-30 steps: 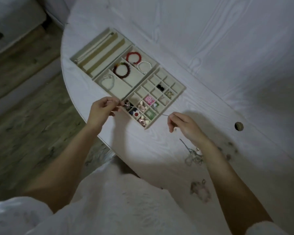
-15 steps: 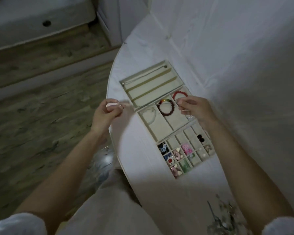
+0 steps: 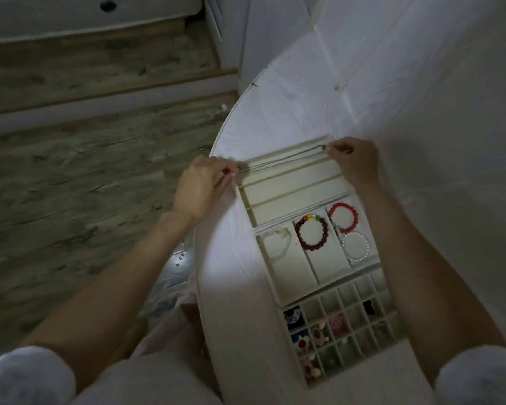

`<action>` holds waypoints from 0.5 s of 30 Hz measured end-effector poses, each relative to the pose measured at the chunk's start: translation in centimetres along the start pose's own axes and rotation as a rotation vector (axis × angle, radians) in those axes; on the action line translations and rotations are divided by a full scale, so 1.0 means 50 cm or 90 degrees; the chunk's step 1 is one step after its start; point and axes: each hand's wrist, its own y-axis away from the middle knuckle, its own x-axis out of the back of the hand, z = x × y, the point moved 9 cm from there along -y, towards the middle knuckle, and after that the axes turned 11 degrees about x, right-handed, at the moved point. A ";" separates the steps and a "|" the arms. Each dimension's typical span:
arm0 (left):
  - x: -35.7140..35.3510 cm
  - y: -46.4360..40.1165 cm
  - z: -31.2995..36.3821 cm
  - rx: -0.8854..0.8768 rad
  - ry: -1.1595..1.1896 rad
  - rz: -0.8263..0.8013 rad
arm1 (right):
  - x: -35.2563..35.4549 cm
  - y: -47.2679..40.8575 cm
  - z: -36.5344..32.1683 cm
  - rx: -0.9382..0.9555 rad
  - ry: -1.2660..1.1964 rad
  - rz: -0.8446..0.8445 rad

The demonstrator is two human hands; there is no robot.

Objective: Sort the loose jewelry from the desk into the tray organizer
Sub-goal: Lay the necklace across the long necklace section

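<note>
Stretching across the far end of the tray [image 3: 247,187], a thin chain [image 3: 281,161] is held taut between two hands. One end is pinched by the left hand [image 3: 200,187] at the tray's left edge, with the fingertips curled together over it, and the other end is pinched by the right hand [image 3: 354,159] at the tray's far right corner. A small greenish bead can be made out on the chain just beside the right fingertips (the blur leaves its shape unclear). The chain is doubled into several strands and is seen above the farthest of the long narrow slots; whether it touches the lining cannot be told.

Nearer, three wider slots are filled: a pale clear bracelet [image 3: 275,244] lies in the left one, a dark red bracelet [image 3: 311,232] with a few coloured beads in the middle one, and a bright red bracelet [image 3: 343,216] with a white pearl bracelet [image 3: 355,247] just beside it in the right one. Small trinkets [image 3: 316,336] are kept in the grid of little squares at the near end. The tray is set on a white desk [image 3: 234,287] with a rounded edge, beside a wooden floor [image 3: 85,171].
</note>
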 end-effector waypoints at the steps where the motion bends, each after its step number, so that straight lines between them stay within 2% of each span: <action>1: -0.007 -0.008 0.003 -0.005 -0.017 -0.002 | -0.007 -0.015 -0.002 0.026 0.034 -0.014; 6: -0.029 -0.032 0.029 -0.062 -0.134 -0.006 | -0.045 -0.058 -0.007 0.114 0.194 -0.102; 15: -0.066 -0.061 0.029 -0.054 -0.208 -0.126 | -0.052 -0.076 -0.012 0.150 0.336 -0.205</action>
